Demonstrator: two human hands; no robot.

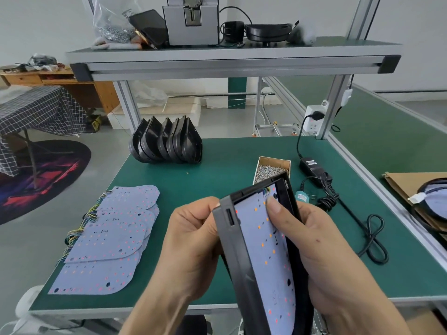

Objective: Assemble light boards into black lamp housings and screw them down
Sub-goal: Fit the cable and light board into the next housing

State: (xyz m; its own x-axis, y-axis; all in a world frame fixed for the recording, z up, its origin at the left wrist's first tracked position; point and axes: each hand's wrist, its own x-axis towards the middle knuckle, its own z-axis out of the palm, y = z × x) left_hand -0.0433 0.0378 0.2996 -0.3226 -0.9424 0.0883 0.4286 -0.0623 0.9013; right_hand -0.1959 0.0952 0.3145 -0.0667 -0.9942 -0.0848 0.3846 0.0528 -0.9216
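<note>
I hold a black lamp housing (235,247) tilted up in front of me, above the table's front edge. A pale light board (266,269) with small orange and red dots lies inside it. My left hand (191,245) grips the housing's left wall. My right hand (324,250) clasps the right wall, its thumb pressing on the board near the coloured wires at the top. Several spare light boards (108,238) lie fanned out on the left of the green table (229,155). A row of empty black housings (167,143) stands at the back. A cardboard box of screws (272,169) sits behind the held housing.
A black power adapter (312,166) with a coiled cable (372,240) lies to the right, plugged into a white socket (314,119) on the frame post. A teal object (302,197) peeks out behind my right hand. An upper shelf (232,56) carries a grey machine and bagged screws.
</note>
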